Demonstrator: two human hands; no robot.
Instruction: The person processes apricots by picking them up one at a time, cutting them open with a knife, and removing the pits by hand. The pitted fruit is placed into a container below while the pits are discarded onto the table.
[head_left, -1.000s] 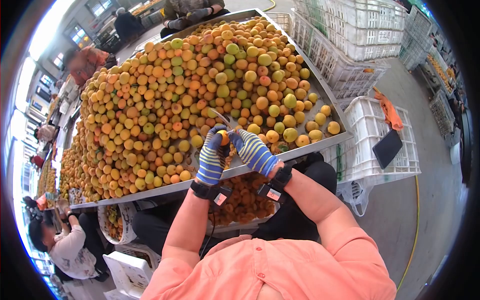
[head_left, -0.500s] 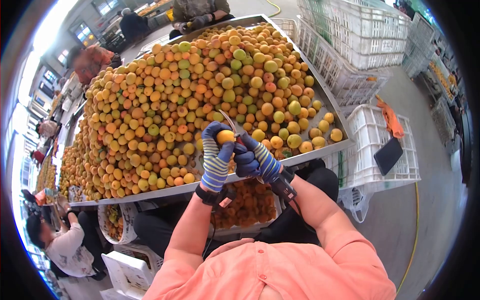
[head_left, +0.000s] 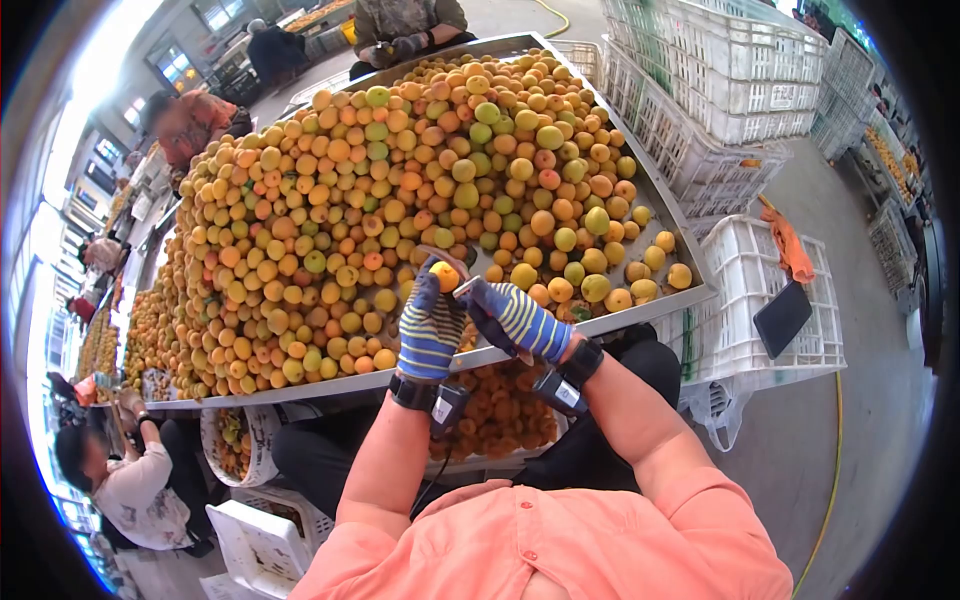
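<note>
My left hand [head_left: 430, 330], in a blue striped glove, holds a yellow-orange fruit [head_left: 444, 276] at its fingertips. Close against it on the right, my right hand [head_left: 515, 318], gloved alike, is closed round a small tool [head_left: 467, 287] with a metallic part pointing at the fruit. A thin curved strip [head_left: 440, 254] arches over the fruit; whether it is blade or peel I cannot tell. Both hands are above the near edge of a metal-rimmed table [head_left: 610, 322] heaped with yellow, orange and greenish fruit [head_left: 330, 230].
Below the table edge sits a crate of orange fruit pieces [head_left: 500, 410]. White crates [head_left: 740, 80] stand at the right, one with a black tablet [head_left: 782, 318] and an orange cloth [head_left: 790, 245]. A fruit bucket [head_left: 262, 450] is at lower left. Co-workers [head_left: 195, 125] sit around the table.
The fruit has turned and sits higher in my left fingers. My right hand has tilted, and the curved strip above the fruit has swung left and flatter. The view has shifted slightly.
</note>
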